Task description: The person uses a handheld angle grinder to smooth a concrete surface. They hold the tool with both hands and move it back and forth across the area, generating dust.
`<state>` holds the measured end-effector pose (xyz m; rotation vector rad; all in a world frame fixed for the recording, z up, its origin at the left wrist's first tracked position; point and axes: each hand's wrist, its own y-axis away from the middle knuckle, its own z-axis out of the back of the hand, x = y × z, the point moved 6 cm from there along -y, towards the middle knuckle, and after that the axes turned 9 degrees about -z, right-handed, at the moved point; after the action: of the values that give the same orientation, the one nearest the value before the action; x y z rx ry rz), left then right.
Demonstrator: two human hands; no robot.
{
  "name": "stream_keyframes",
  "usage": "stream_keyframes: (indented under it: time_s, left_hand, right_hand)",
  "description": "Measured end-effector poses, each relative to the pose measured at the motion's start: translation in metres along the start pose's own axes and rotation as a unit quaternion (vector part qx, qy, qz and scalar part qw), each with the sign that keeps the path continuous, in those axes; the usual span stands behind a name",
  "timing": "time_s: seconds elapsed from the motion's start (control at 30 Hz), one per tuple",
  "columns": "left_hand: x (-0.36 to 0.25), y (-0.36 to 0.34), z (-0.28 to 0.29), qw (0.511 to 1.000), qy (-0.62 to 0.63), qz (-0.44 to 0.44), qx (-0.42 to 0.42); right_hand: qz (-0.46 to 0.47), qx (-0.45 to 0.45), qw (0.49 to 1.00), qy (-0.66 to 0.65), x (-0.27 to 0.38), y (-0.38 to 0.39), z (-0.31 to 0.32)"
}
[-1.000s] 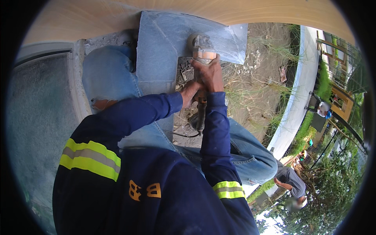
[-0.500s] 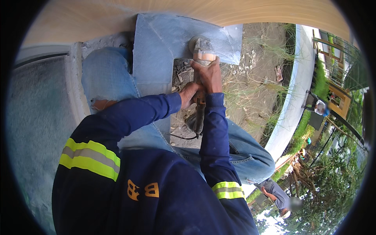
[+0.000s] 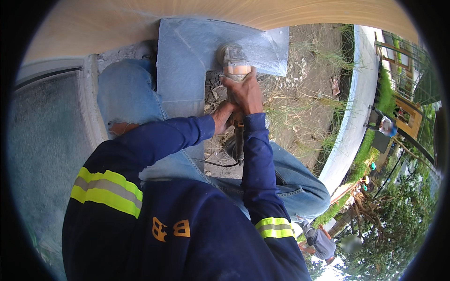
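Observation:
An angle grinder (image 3: 237, 69) with an orange band and a dusty head rests over a grey stone slab (image 3: 183, 61). Its disc end sits on the slab's upper arm, where pale dust lies. My right hand (image 3: 248, 92) is wrapped round the body just behind the head. Lower down, my left hand (image 3: 222, 115) grips the rear part, its fingers partly hidden by the tool. The handle end points toward me, and a black cord (image 3: 216, 164) trails from it to the left.
An orange-tan wall (image 3: 140, 23) runs along the far side. Left of my knee is a framed dark panel (image 3: 51, 107). Soil with dry grass (image 3: 304, 107) lies right of the slab, bounded by a pale curb (image 3: 349, 117). Two people (image 3: 323, 243) (image 3: 386, 125) are farther right.
The grinder's head has shifted a little to the left over the slab, and both my hands have moved with it. The people in the background have changed posture.

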<state>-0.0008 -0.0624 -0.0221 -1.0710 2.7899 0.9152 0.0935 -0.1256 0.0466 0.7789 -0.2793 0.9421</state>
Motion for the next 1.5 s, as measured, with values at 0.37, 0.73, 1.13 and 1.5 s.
stream_keyframes:
  time_s: [0.37,0.73,1.13,1.5]
  left_hand:
    - [0.008,-0.013,0.007,0.998,-0.023,0.047,0.036]
    - [0.006,-0.01,0.009,0.998,-0.027,0.053,0.022]
    - [0.002,-0.018,-0.006,0.997,-0.051,0.057,0.029]
    - [0.013,0.01,0.003,0.997,-0.066,0.045,0.014]
  right_hand:
    - [-0.039,-0.021,0.999,-0.014,-0.01,-0.009,0.008]
    - [-0.071,-0.05,0.996,0.006,-0.009,-0.007,0.013]
    - [-0.07,-0.067,0.995,-0.016,-0.018,-0.011,0.024]
    - [-0.107,0.088,0.951,-0.276,-0.055,0.054,0.02]
